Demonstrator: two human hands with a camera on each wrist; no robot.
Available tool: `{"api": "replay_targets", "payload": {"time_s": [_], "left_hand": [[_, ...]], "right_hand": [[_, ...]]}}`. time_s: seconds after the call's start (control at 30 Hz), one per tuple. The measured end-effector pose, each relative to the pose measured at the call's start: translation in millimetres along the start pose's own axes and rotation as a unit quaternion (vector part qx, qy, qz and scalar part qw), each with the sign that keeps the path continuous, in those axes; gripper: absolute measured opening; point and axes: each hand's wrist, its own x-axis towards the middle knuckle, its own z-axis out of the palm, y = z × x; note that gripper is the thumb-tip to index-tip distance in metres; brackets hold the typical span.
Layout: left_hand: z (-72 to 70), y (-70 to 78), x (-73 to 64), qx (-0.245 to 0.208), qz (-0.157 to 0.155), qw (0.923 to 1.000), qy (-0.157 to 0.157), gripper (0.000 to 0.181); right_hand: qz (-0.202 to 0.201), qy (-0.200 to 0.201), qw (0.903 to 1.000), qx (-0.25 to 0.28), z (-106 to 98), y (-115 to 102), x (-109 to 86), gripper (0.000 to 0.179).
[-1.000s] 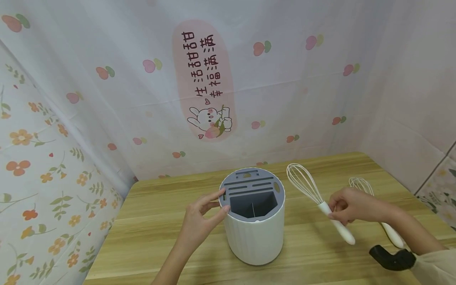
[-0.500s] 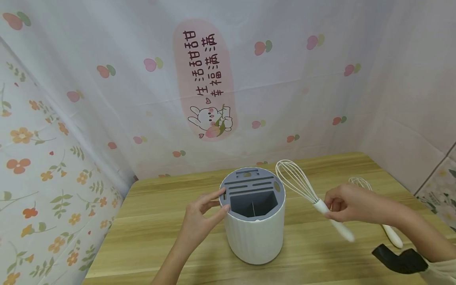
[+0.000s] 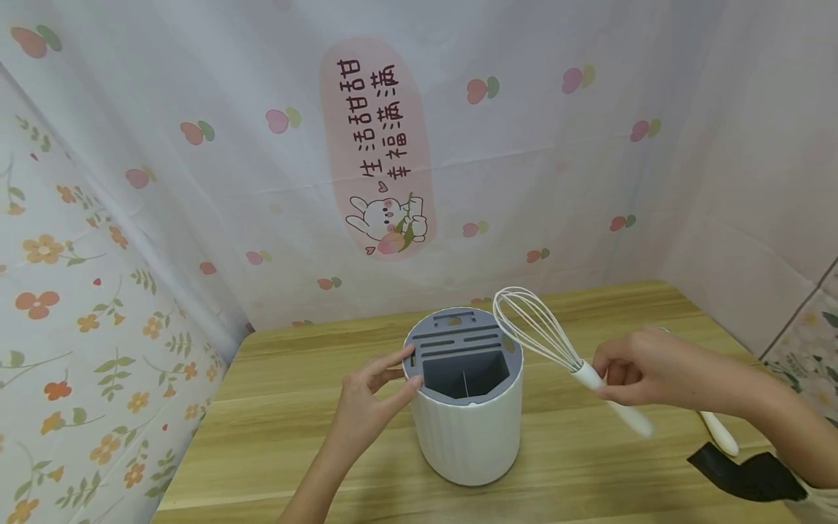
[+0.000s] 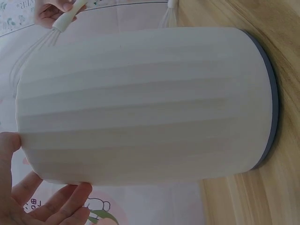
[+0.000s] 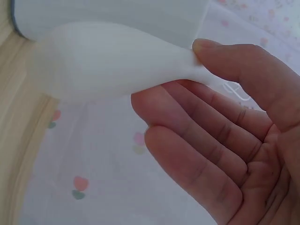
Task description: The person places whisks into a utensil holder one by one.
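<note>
A white ribbed utensil holder (image 3: 471, 444) stands upright, its grey slotted lid (image 3: 458, 342) on top. My left hand (image 3: 376, 389) holds the holder's left side at the rim, thumb nearer me and fingers farther back. In the left wrist view, the fingertips (image 4: 84, 190) lie along the holder's wall. My right hand (image 3: 644, 367) pinches a white balloon whisk (image 3: 537, 327) near the top of its handle. The whisk leans up to the left, its wire loops overlapping the lid's right edge in the head view. In the right wrist view, the thick handle end (image 5: 93, 61) points away from the palm.
A second white whisk (image 3: 720, 434) lies on the wooden table (image 3: 294, 422) at the right, mostly hidden behind my right arm. A black wrist strap (image 3: 746, 473) shows below that forearm. Patterned curtains (image 3: 524, 182) hang behind and beside the table.
My right hand has lifted the whisk and moved it left, so its wire loops now overlap the holder's lid. The left hand and the holder have stayed in place.
</note>
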Motion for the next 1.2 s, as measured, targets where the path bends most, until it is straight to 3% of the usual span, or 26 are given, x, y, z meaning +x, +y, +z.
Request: {"api": "replay_targets", "payload": {"time_s": [0.33, 0.77, 1.2], "left_hand": [[-2.8, -3.1, -1.5, -0.004, 0.003, 1.0000, 0.005, 0.041], [-5.3, -4.7, -3.4, -0.007, 0.009, 0.9999, 0.012, 0.041], [-0.3, -3.2, -0.6, -0.021, 0.005, 0.9998, 0.002, 0.042]], "right_hand": [[-0.061, 0.006, 0.9980, -0.017, -10, -26, 32.5, 0.011], [-0.045, -0.045, 0.9971, -0.041, -21, -66, 79.2, 0.007], [-0.073, -0.075, 0.9938, -0.036, -28, -87, 120.0, 0.009]]}}
